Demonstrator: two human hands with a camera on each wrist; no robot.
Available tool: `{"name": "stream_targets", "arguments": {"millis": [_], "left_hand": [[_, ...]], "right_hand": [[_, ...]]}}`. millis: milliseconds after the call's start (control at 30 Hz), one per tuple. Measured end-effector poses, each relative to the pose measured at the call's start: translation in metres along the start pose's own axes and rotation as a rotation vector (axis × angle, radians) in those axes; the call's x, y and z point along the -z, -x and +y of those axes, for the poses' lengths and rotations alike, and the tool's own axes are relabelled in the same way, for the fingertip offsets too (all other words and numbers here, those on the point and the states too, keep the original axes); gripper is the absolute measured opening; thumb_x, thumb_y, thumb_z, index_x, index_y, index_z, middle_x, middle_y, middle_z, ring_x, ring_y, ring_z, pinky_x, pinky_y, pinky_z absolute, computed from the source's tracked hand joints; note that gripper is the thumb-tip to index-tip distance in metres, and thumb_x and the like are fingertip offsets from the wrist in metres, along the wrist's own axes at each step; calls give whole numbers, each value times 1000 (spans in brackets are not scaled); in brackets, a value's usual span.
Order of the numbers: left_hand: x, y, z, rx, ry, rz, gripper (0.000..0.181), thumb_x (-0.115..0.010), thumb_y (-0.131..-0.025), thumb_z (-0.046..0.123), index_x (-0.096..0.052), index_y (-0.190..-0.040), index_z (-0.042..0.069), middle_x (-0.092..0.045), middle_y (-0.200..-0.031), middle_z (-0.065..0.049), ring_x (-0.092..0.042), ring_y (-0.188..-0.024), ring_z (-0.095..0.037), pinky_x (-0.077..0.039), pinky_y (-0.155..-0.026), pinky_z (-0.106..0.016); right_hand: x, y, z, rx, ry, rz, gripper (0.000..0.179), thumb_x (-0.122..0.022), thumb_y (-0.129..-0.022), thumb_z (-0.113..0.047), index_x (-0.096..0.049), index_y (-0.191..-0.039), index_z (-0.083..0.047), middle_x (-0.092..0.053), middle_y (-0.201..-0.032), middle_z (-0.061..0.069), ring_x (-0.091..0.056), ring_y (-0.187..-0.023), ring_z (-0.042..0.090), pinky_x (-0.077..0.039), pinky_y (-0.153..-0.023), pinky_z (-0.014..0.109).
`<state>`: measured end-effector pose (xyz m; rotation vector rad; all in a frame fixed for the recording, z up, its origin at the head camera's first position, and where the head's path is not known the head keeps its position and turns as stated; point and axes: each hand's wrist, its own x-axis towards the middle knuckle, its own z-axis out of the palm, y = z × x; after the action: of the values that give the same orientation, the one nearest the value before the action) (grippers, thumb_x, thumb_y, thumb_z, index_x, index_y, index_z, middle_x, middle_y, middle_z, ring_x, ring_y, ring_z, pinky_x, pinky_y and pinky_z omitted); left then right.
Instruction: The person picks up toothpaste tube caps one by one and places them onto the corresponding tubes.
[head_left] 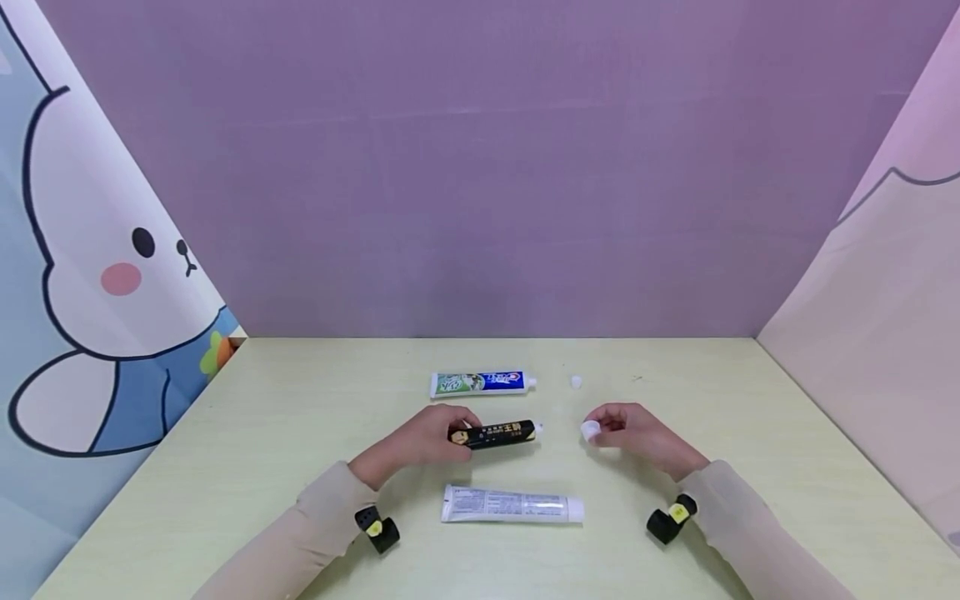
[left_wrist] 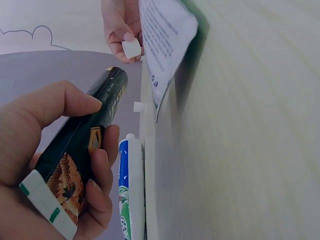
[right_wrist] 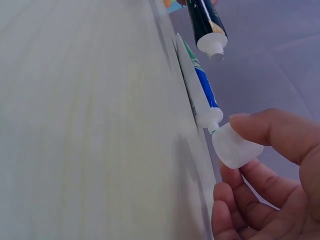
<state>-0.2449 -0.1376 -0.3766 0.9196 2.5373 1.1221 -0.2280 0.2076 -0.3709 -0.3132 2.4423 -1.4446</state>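
Note:
My left hand grips a black toothpaste tube by its flat end, thumb on one side and fingers curled round the other. The tube's bare white nozzle points right, toward the other hand. A white cap is pinched between thumb and fingers of my right hand, a short gap away from the nozzle. Behind the black tube lies a blue and green toothpaste tube, its nozzle uncapped. Nearer to me lies a white toothpaste tube with its cap on.
A small white cap lies on the pale table, right of the blue and green tube. A purple partition rises at the table's back edge. Printed cloth panels stand at the left and right.

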Motion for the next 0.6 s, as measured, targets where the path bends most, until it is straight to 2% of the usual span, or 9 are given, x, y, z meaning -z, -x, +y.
{"name": "stream_targets", "arguments": {"millis": [300,600], "left_hand": [[0,5,1,-48,28,6,37,-71,-73,6,-64,-109,4,-66,-101,-5,-59,-91,-15,-48,-75,-25],[2,7,8,-72,14,27,34,-70,-74,5,-64,-108,6,-67,-93,-2,-54,-79,-10,-45,-69,-22]], "right_hand": [[-2,3,-4,20,6,29,32,-71,-83,-14,-61,-108,2,-62,-97,8,-54,-87,18,-45,-75,24],[-5,7,-11,58,31,35,33,-72,-82,-17,-63,-109,1,-62,-100,11,-53,-89,21,-47,-74,24]]}}
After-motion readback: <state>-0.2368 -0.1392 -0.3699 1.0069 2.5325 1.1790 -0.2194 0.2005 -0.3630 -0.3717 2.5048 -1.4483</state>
